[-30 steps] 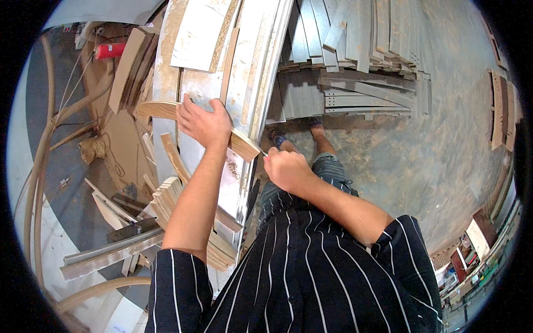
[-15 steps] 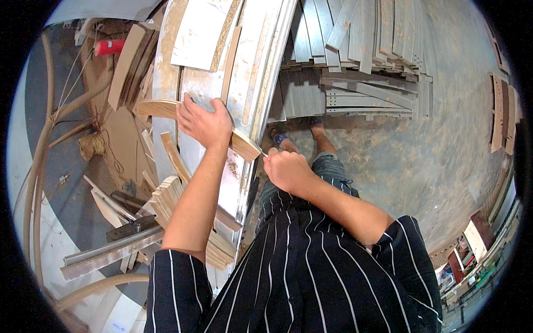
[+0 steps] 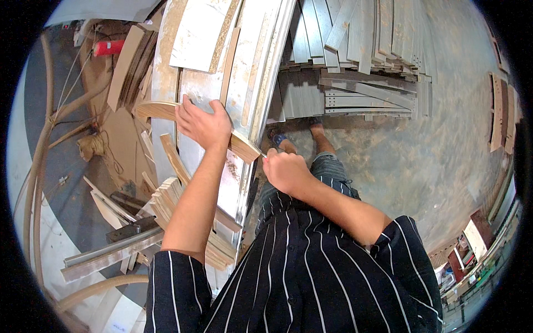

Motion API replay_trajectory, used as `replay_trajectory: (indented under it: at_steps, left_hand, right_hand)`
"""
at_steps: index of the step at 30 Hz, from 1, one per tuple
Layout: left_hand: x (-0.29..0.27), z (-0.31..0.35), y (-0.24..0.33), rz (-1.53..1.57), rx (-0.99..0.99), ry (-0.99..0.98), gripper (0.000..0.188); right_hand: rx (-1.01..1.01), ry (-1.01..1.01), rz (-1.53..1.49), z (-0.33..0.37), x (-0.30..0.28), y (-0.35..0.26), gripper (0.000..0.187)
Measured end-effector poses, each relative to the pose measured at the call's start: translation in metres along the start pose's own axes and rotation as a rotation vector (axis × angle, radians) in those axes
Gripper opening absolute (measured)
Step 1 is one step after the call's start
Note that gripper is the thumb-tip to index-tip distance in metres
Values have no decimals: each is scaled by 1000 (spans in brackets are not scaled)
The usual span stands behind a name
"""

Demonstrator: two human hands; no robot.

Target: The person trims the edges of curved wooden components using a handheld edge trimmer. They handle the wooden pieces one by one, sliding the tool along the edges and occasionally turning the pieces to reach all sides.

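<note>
The left grip lies across the middle of a curved wooden slat; the undersides of its fingers are hidden. The slat extends from both sides of this grip over a metal worktop. The right grip encloses a slim tool, mostly concealed, at the slat's right end. Beyond the left grip lie a narrow brown strip and a white panel. Stacked grey boards lie beyond the right grip.
</note>
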State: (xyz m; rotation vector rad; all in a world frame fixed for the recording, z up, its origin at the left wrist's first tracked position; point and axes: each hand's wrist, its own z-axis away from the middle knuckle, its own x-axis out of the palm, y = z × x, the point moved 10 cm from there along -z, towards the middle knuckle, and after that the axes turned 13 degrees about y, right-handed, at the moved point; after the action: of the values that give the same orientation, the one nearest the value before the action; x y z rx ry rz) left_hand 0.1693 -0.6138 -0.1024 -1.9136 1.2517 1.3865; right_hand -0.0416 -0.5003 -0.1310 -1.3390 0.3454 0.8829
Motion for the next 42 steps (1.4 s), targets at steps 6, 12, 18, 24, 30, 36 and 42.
replay_trajectory:
  at_steps: [6, 12, 18, 24, 30, 36, 42]
  left_hand:
    - [-1, -1, 1, -3, 6, 13, 76]
    - [1, 0, -2, -2, -1, -13, 77]
    - [7, 2, -8, -48, 25, 8, 77]
    - [4, 2, -6, -36, 18, 21, 77]
    - [4, 0, -7, -24, 29, 40, 76]
    - [2, 0, -5, -15, 34, 58, 76]
    - [6, 0, -5, -34, 9, 3, 77]
  right_hand:
    - [3, 24, -24, 1, 1, 3, 29]
    - [46, -53, -31, 5, -6, -1, 30]
    - [29, -33, -53, 3, -6, 1, 31]
    - [9, -26, -71, 0, -5, 0, 31]
    - [-16, 28, -77, -2, -5, 0, 29]
    - [0, 12, -69, 1, -7, -1, 29]
    - [9, -9, -57, 4, -10, -4, 29]
